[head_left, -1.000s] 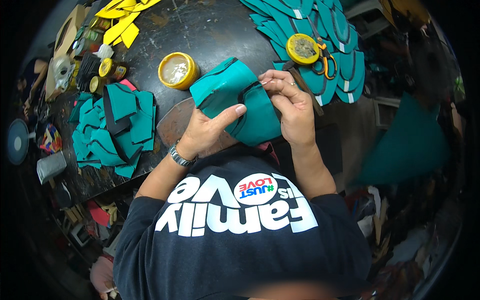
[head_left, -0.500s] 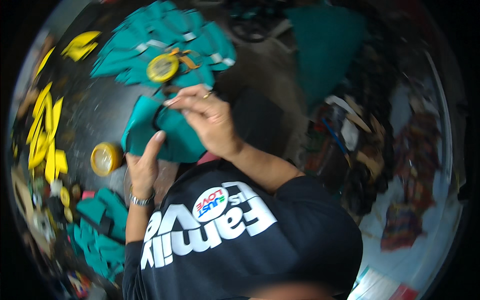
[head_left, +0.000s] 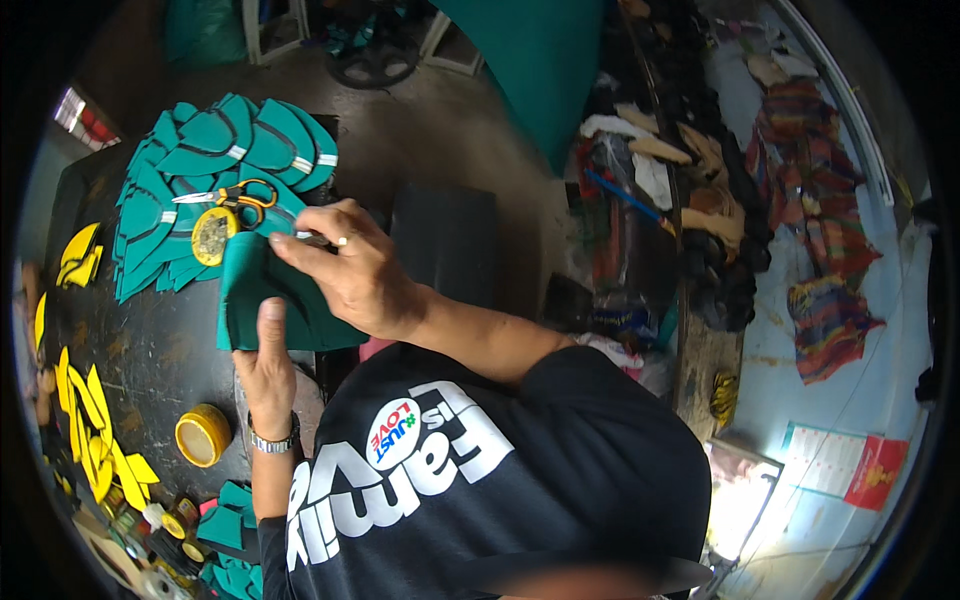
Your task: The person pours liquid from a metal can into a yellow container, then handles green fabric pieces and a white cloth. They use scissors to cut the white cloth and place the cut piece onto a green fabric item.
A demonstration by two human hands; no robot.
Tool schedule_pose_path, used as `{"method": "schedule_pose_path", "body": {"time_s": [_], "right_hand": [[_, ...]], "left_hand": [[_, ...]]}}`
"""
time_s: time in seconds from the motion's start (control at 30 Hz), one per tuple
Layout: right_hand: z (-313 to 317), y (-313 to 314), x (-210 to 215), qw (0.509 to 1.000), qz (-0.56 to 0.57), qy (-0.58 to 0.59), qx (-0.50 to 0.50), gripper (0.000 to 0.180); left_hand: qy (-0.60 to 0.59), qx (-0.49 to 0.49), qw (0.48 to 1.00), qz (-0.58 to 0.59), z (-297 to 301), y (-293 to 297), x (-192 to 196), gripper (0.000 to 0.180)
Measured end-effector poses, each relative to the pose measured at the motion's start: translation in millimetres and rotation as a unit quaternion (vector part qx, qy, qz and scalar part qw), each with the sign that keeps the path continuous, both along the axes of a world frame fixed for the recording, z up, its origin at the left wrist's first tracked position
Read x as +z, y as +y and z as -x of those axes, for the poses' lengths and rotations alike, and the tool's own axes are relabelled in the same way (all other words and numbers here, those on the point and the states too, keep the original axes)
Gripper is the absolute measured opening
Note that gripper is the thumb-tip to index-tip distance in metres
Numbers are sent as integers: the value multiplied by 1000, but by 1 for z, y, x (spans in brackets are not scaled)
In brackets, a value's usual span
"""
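Two bare hands work a folded piece of teal material [head_left: 262,300] on a dark bench [head_left: 150,350], seen from above the person's head. Far left, yellow cut shapes [head_left: 85,420] lie along the bench edge, with a round yellow tin [head_left: 203,435] just beside the left wrist. The left hand [head_left: 268,365], wearing a metal watch, presses flat on the teal piece's lower edge, fingers together and thumb pointing up. Above, a stack of teal cut pieces [head_left: 215,160] carries orange-handled scissors [head_left: 235,195] and a second round tin [head_left: 213,235]. The right hand [head_left: 345,270] reaches across from the right, fingers pinching the teal piece's upper edge. Further right, cluttered shelves hold fabric scraps.
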State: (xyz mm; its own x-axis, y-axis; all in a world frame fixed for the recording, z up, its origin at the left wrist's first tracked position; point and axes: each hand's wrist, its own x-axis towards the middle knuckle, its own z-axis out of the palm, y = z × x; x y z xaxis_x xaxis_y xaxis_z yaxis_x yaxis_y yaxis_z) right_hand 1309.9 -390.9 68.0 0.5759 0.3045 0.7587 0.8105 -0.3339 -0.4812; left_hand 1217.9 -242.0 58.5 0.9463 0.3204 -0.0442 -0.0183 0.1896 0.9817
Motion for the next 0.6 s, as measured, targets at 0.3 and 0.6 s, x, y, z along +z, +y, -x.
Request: {"method": "schedule_pose_path", "body": {"time_s": [0.3,0.6], "right_hand": [[-21,17,-24,999,-29,20,15,37],[-77,71,-33,991,-40,-4,125,42]], "left_hand": [[71,76,992,-69,-8,17,-19,39],[73,110,842,-522,3,76,-45,45]]}}
